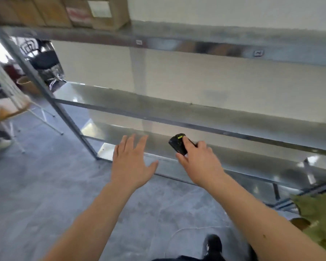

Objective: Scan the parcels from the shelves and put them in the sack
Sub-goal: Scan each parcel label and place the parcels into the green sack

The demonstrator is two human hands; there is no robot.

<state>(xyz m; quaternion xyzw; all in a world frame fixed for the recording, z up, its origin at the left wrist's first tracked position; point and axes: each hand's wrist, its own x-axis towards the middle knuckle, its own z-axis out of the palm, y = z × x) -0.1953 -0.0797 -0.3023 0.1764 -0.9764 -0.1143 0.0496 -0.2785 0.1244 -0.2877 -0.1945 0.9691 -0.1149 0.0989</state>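
I stood in front of the metal shelves with both arms held out. My left hand was flat and open, fingers spread, holding nothing. My right hand was wrapped around the black scanner, with one finger on top of it. The scanner's long side pointed up and away from me, toward the low shelves.

The only parcels I could see were the brown boxes on the top shelf, at its left end. They were well above both hands and off to the left, so my left hand was the nearer one. The shelves right behind my hands had no parcels that I could see (the picture was a bit blurry).

I think I needed to reach up next and grab a box. The front edge of the top shelf and the slanted post on the left were things I could bump. There was a lot of open floor below the shelves.

The green sack was low down, past the right end of the shelves, beside my right arm.
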